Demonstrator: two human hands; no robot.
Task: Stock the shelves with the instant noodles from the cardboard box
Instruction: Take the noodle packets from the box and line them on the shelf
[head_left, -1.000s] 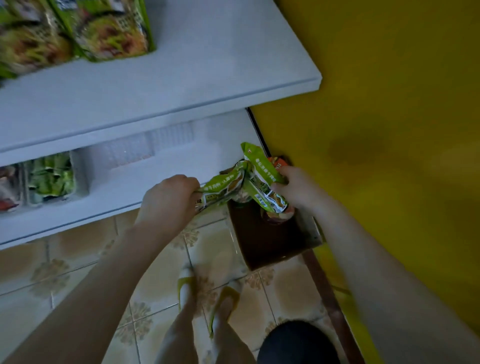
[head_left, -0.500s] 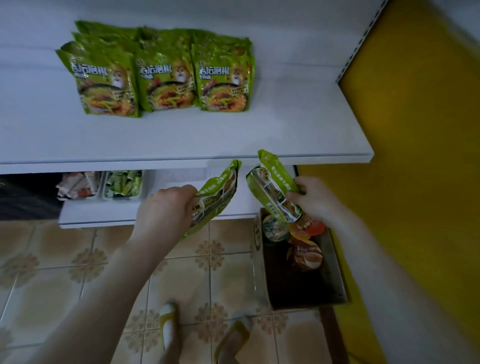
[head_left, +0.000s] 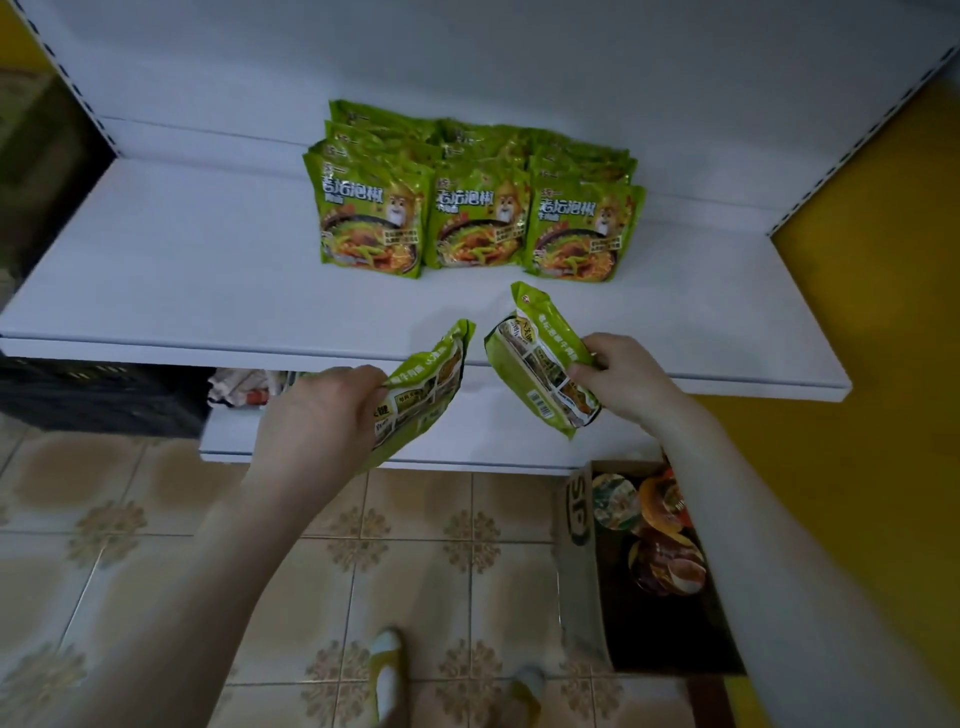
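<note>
Landmark: the wide white metal shelf board (head_left: 208, 270).

Left hand (head_left: 322, 410): below the board's front edge, left of centre, back of the hand to the camera. The fingers are curled over the near edge of a green plastic instant-noodle packet (head_left: 423, 389) and grasp it. The thumb is hidden under the packet. The packet is tilted with its printed back upward, and its top seam reaches just over the board's front edge.

Right hand (head_left: 618, 374): at the board's front edge, right of centre. It pinches a second green packet (head_left: 540, 364) by the right side seam. The barcode is readable as a barcode, but the other print is too blurred to read. This packet's upper end lies over the front part of the board, near the stocked rows but apart from them. The two held packets do not touch.

On the board, middle to back: three rows of green noodle packets (head_left: 478, 218), faces forward. Only the top edges of the rear packets show, so the count cannot be told.

Below the board's right end, on the patterned tile floor (head_left: 156, 519): an open brown cardboard box (head_left: 579, 525). Its right side is hidden behind the right forearm. Round-lidded noodle cups (head_left: 660, 540) lie inside; their labels are unreadable.

Under the board is a lower white shelf (head_left: 234, 436). Small items at its back are mostly covered and cannot be identified.
</note>
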